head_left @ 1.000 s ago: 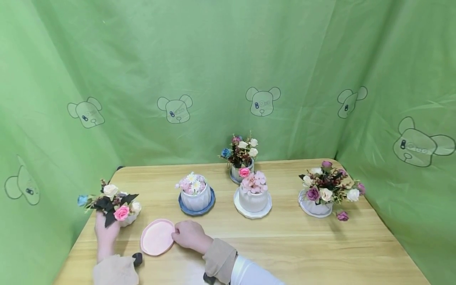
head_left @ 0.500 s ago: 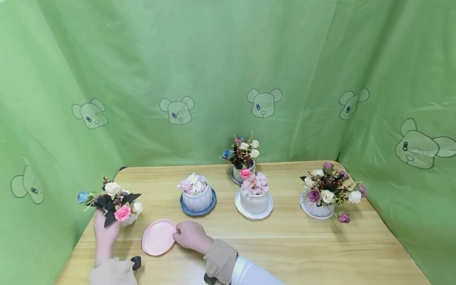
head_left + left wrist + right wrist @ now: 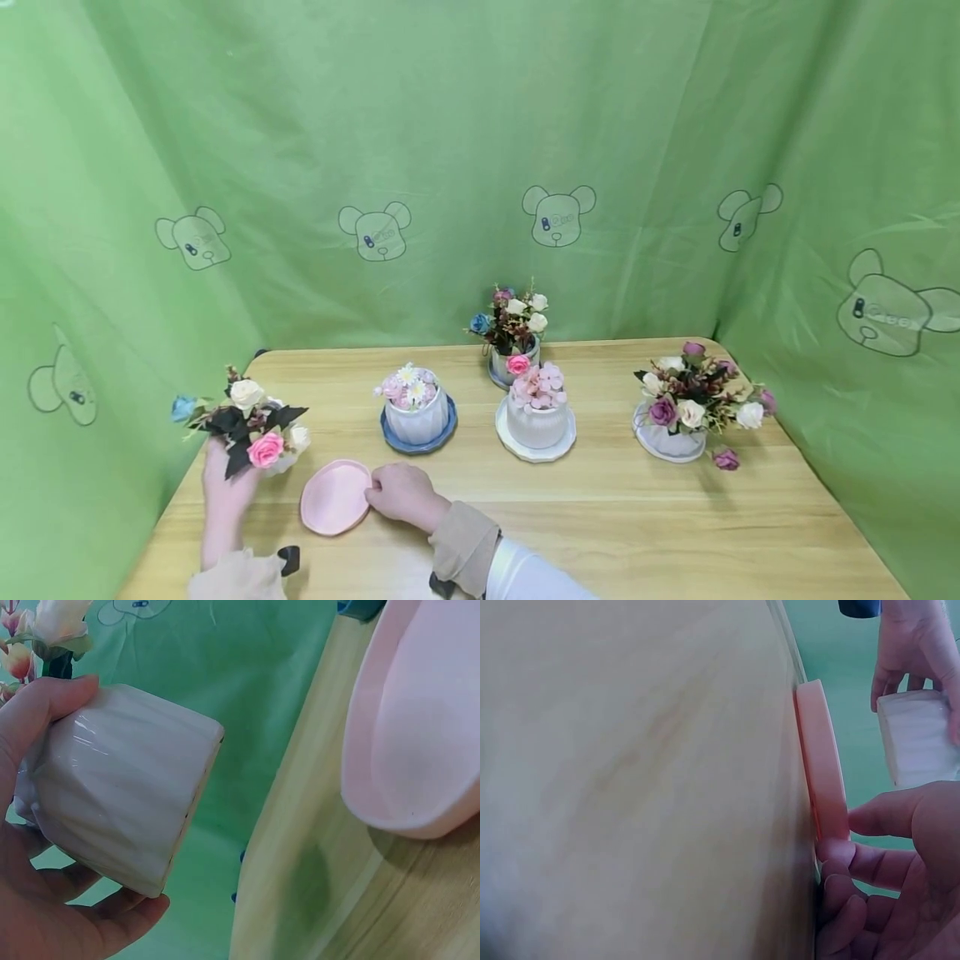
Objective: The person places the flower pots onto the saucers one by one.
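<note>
My left hand [image 3: 227, 492] grips a white ceramic flower pot [image 3: 282, 463] from the left side. Blue, cream and pink artificial roses [image 3: 265, 449] with dark leaves spread over its top. In the left wrist view, the thumb and fingers wrap around the pot [image 3: 124, 780], and its underside hangs above the table. Right of it lies a pink saucer [image 3: 336, 497] with a low raised rim. My right hand [image 3: 405, 493] pinches the saucer's right edge between thumb and finger, plain in the right wrist view, where the saucer [image 3: 823, 761] stays down on the wood.
Behind the hands, a flower pot [image 3: 417, 419] stands on a blue saucer [image 3: 430, 446]. Another pot [image 3: 537, 423] sits on a white saucer [image 3: 534, 455], with a third pot [image 3: 513, 360] behind it. A wide arrangement [image 3: 693, 400] stands at the right. Green curtains [image 3: 465, 125] enclose the wooden table [image 3: 600, 533].
My left hand has shifted slightly to the right with the flower pot, toward the pink saucer. The right hand stays on the saucer's edge. The head view has drifted a little.
</note>
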Action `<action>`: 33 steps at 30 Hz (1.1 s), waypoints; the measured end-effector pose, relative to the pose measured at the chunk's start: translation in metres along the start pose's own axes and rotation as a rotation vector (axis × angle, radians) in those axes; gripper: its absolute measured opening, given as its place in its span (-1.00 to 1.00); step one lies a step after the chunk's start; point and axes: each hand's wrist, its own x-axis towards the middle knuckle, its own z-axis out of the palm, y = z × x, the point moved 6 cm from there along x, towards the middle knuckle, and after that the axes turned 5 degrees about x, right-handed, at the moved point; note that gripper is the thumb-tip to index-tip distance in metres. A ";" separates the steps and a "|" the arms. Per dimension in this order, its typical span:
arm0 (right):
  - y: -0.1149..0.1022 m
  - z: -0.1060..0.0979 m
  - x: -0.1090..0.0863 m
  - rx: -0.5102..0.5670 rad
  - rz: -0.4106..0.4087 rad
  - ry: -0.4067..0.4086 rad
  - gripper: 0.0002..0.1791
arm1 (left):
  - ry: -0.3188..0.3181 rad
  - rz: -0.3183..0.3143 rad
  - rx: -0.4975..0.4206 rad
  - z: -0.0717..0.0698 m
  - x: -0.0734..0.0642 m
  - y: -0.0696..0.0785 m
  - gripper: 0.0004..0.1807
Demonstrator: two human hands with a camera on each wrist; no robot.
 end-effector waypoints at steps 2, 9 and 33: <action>0.000 0.000 0.000 0.002 0.003 -0.002 -0.60 | -0.006 0.012 0.016 0.000 -0.002 0.003 -0.27; 0.001 0.000 0.000 0.010 0.008 -0.009 -0.61 | -0.015 0.062 0.037 0.001 -0.010 0.015 -0.26; 0.003 0.000 0.001 0.029 -0.013 0.003 -0.60 | -0.072 0.175 0.073 0.027 -0.038 0.017 -0.26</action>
